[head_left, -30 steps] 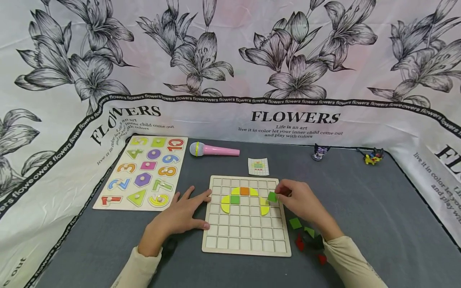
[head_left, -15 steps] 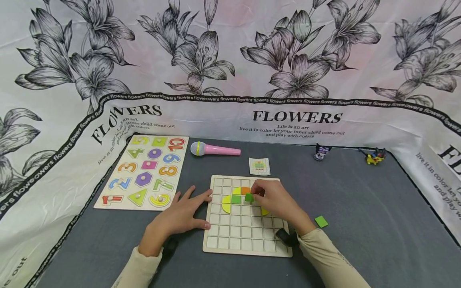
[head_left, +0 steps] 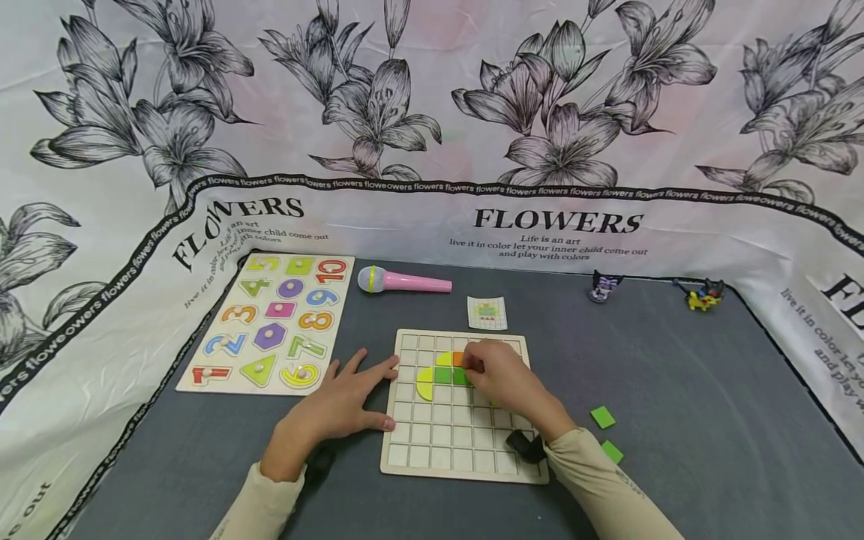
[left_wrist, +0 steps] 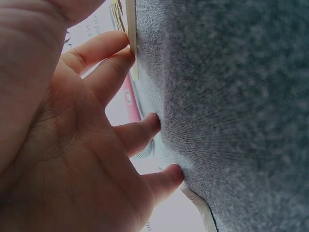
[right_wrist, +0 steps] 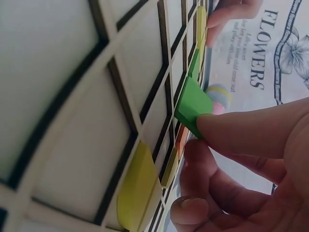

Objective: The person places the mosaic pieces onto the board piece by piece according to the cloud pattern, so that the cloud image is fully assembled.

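Note:
A wooden grid board point(head_left: 466, 463) lies on the dark grey table. Yellow rounded tiles point(head_left: 424, 383), an orange square tile point(head_left: 457, 358) and a green square tile point(head_left: 442, 375) sit in its cells. My right hand point(head_left: 506, 384) pinches a second green square tile point(right_wrist: 193, 104) between thumb and fingers; in the right wrist view it stands tilted at its cell, beside the first green one. My left hand point(head_left: 337, 401) is spread at the board's left side, thumb and index fingertip at the edge; in the left wrist view its other fingertips point(left_wrist: 153, 121) rest on the table.
Green tiles point(head_left: 603, 417) lie right of the board, near the sleeve. A small pattern card point(head_left: 487, 313) is behind the board. A pink toy microphone point(head_left: 405, 280), a number puzzle board point(head_left: 270, 379) and two small figurines point(head_left: 603, 286) stand further back. A floral sheet hangs behind.
My right hand has carried the green tile leftward from the board's right edge to the cell beside the first green tile and lowered it there. My left hand stays put.

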Demonstrator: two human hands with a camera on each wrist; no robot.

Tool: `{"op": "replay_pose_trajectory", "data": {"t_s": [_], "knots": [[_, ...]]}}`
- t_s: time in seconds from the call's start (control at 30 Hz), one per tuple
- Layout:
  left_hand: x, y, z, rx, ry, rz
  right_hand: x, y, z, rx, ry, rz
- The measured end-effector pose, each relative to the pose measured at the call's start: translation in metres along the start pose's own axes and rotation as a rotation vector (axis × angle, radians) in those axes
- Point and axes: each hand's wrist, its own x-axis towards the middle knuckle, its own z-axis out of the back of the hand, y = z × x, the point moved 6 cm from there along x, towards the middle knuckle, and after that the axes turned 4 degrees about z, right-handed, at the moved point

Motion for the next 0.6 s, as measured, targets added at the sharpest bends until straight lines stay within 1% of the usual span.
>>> {"op": "replay_pose_trajectory", "data": {"t_s": [0.13,0.4,0.6], "knots": [[0.0,-0.0002,0.0001,0.002,-0.002,0.0,0.0014,0.0003,-0.0007,-0.009,-0.008,0.001],[0.0,-0.0002,-0.0001,0.002,0.003,0.013,0.0005,0.0014,-0.0048,-0.015,0.018,-0.017],[0.0001,-0.0003,0.0004,0.003,0.001,0.011,-0.0081,0.0,0.0023,0.02,-0.012,-0.007]]}}
